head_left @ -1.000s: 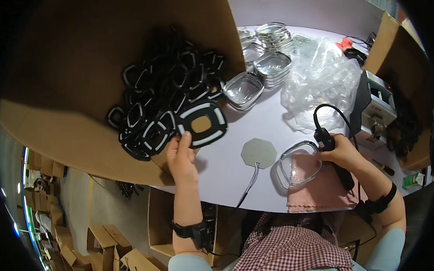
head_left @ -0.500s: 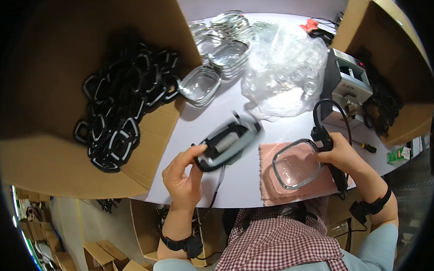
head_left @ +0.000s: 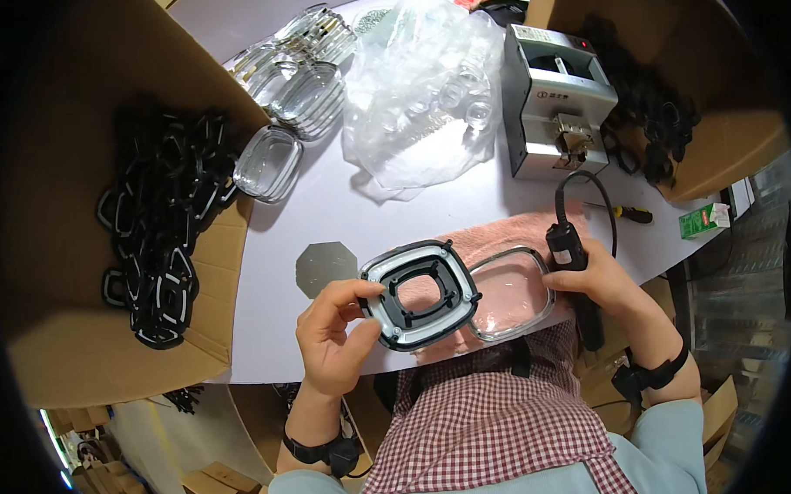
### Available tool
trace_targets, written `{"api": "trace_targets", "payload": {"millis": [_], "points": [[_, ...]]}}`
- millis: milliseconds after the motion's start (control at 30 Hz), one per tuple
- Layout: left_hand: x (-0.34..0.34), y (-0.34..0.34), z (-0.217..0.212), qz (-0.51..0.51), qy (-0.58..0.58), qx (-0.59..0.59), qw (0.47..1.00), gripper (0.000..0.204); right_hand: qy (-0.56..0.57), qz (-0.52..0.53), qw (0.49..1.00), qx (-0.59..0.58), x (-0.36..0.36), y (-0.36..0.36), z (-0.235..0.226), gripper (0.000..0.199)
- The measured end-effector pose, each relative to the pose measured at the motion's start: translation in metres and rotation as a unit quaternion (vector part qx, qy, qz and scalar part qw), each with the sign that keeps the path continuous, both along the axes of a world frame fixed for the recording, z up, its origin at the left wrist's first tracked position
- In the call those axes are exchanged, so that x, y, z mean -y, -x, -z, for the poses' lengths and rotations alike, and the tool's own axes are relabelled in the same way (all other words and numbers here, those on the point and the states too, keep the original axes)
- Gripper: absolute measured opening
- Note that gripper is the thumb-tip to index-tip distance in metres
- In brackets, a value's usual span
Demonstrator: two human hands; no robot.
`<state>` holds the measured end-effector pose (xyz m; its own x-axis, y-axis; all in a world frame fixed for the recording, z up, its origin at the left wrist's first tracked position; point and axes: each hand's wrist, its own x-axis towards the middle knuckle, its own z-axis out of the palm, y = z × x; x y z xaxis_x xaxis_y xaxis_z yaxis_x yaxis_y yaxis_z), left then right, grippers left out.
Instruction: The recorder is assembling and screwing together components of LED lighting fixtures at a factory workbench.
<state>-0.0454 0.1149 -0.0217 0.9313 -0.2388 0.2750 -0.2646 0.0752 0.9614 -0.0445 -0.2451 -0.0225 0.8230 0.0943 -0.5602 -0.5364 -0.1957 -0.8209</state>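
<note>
The black frame (head_left: 421,293) sits just left of the clear lens (head_left: 509,291), its open face up, long axis tilted up to the right. The left hand (head_left: 333,334) pinches the frame's left edge from below. The right hand (head_left: 596,280), right of the lens, wraps a corded driver (head_left: 575,279). Beyond the lens lie a plastic bag (head_left: 422,100) and grey machine (head_left: 557,100).

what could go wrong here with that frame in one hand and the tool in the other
The left hand pinches the black frame only at its edge, above the table, so it might slip or tilt. The clear lens lies loose on the pink cloth close to the table edge and could get nudged off. The right hand grips a corded black tool right beside the lens, which may scratch it.
</note>
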Motion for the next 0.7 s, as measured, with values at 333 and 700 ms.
{"api": "trace_targets", "payload": {"millis": [333,700], "points": [[0.041,0.005,0.003,-0.069,0.008,-0.121,0.99,0.019,-0.035,0.011,0.998,0.053,0.007,-0.001,0.016,0.03],[0.041,-0.024,-0.019,-0.088,-0.008,-0.106,0.99,0.043,-0.016,-0.02,0.997,0.076,0.01,-0.001,0.022,0.033]]}}
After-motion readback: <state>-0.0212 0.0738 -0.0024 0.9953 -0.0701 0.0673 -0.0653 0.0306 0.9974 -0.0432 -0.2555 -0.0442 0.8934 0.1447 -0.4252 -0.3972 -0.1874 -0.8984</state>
